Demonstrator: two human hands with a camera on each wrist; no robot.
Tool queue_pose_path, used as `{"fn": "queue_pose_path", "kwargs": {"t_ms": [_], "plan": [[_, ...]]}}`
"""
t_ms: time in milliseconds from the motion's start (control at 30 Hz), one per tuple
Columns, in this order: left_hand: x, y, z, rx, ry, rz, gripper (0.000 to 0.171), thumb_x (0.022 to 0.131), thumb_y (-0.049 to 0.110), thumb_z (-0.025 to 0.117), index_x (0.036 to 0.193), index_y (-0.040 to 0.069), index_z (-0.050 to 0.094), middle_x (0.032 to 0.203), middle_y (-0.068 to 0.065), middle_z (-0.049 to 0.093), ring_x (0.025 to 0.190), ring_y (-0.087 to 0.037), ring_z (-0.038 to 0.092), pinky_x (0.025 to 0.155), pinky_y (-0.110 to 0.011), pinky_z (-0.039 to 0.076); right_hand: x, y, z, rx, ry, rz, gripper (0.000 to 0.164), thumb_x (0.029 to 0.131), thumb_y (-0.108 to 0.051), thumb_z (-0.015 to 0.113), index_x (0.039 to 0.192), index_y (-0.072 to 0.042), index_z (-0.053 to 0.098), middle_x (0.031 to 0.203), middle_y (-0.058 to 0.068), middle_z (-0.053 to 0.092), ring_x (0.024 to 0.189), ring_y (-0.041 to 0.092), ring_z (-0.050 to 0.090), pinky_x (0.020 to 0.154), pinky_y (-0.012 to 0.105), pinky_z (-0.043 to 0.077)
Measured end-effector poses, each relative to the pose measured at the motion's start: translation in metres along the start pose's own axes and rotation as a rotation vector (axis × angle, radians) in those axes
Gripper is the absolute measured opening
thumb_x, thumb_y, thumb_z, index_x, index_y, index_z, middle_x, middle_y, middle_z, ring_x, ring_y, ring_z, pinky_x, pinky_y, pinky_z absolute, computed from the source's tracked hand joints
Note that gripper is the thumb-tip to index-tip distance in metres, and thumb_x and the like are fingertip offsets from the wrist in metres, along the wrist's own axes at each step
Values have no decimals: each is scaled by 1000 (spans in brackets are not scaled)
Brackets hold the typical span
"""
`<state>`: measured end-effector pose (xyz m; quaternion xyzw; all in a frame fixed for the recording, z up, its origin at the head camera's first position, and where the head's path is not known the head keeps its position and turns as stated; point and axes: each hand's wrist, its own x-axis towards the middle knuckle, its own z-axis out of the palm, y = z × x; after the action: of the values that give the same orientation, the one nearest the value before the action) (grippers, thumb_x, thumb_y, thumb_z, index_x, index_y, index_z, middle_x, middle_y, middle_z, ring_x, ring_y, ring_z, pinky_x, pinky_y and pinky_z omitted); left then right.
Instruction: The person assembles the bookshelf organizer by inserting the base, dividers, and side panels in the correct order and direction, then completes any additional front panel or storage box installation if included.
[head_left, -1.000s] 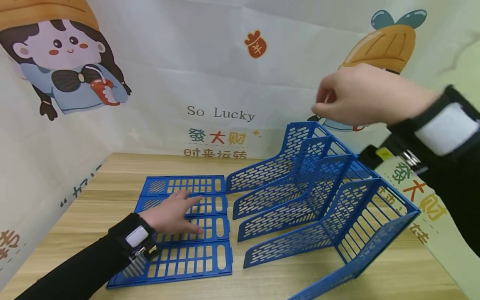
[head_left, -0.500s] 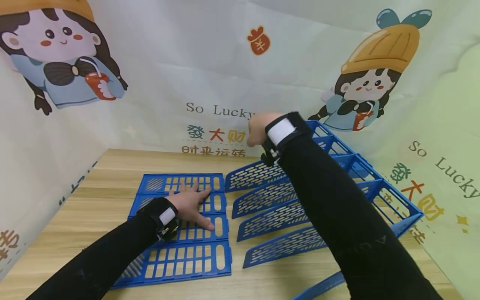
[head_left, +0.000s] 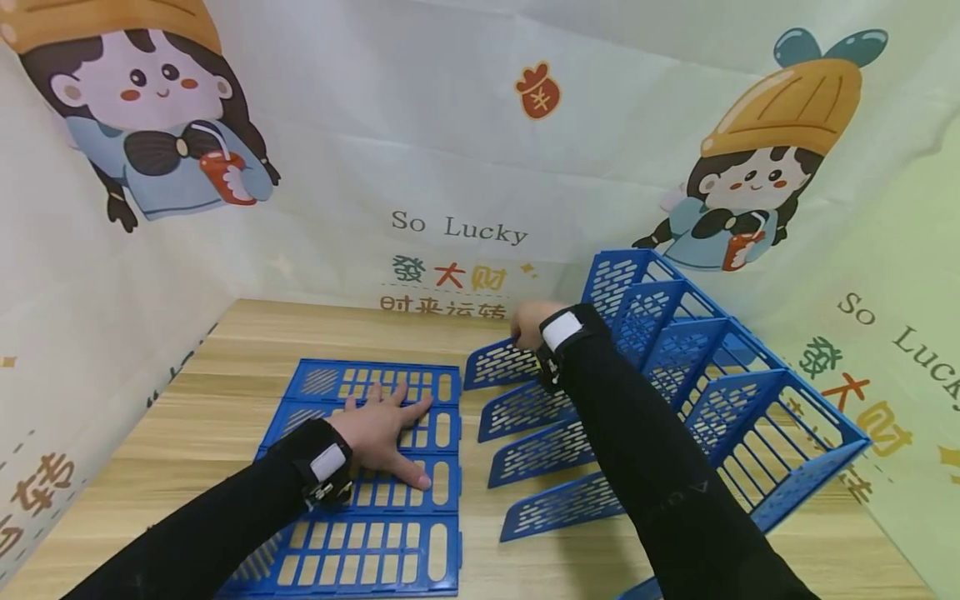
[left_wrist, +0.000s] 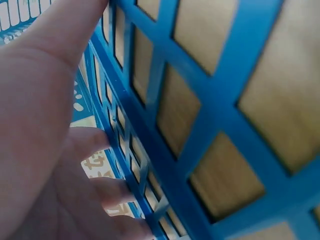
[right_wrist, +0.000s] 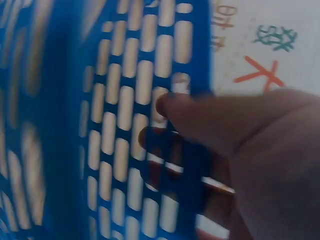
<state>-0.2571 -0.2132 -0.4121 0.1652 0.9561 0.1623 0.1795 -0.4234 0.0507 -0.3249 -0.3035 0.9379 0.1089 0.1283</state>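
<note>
A blue plastic file rack with several perforated dividers stands on the right of the table. Its farthest divider is held at the upper edge by my right hand; in the right wrist view the thumb lies on the near face and the fingers are behind the slots. Left of the rack, a blue grid panel in several joined sections lies flat. My left hand rests on it with spread fingers; the left wrist view shows the fingers against the grid bars.
Wood-grain table surrounds the blue parts. A printed cloth backdrop with cartoon figures and lettering rises behind and along both sides. My right sleeve crosses over the rack's dividers.
From above the rack on the right, my right hand has moved left and down onto the farthest divider and taken hold of it. My left hand has shifted slightly right on the panel, fingers spread wider.
</note>
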Motion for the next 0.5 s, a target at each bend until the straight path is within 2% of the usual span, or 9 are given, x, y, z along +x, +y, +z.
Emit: {"fn": "queue_pose_path", "kwargs": {"t_ms": [133, 167, 300, 400, 500], "plan": [[-1, 0, 4, 29, 2, -8, 130, 74, 78, 89, 176, 23, 29, 182, -29, 13, 163, -67, 5, 122, -92, 2, -3, -4, 9, -14, 112, 4, 19, 103, -14, 70, 113, -11, 85, 113, 7, 84, 107, 27, 78, 97, 40, 63], [-2, 1, 5, 33, 2, -10, 129, 75, 77, 89, 176, 24, 29, 182, -29, 14, 163, -67, 5, 121, -92, 2, -12, -13, 3, -10, 100, 47, 21, 105, -13, 68, 118, -10, 84, 119, 9, 84, 114, 29, 77, 103, 42, 62], [-4, 3, 5, 26, 0, -15, 127, 76, 74, 90, 176, 24, 28, 183, -28, 12, 164, -66, 4, 121, -92, 6, -26, -26, -3, 19, 148, 126, 26, 109, -16, 64, 128, -9, 81, 131, 12, 80, 124, 32, 75, 108, 46, 61], [-7, 5, 3, 27, 7, -9, 127, 77, 73, 90, 176, 23, 28, 182, -28, 13, 163, -67, 4, 121, -92, 7, -28, -30, -5, 40, 160, 176, 30, 112, -20, 62, 137, -13, 77, 139, 11, 77, 130, 32, 72, 111, 49, 59], [-9, 7, 1, 28, 14, -5, 127, 77, 72, 90, 176, 22, 29, 182, -29, 14, 163, -68, 5, 120, -93, 7, -25, -30, -3, 48, 176, 192, 30, 111, -19, 63, 137, -15, 78, 139, 9, 78, 129, 30, 73, 110, 49, 60]]}}
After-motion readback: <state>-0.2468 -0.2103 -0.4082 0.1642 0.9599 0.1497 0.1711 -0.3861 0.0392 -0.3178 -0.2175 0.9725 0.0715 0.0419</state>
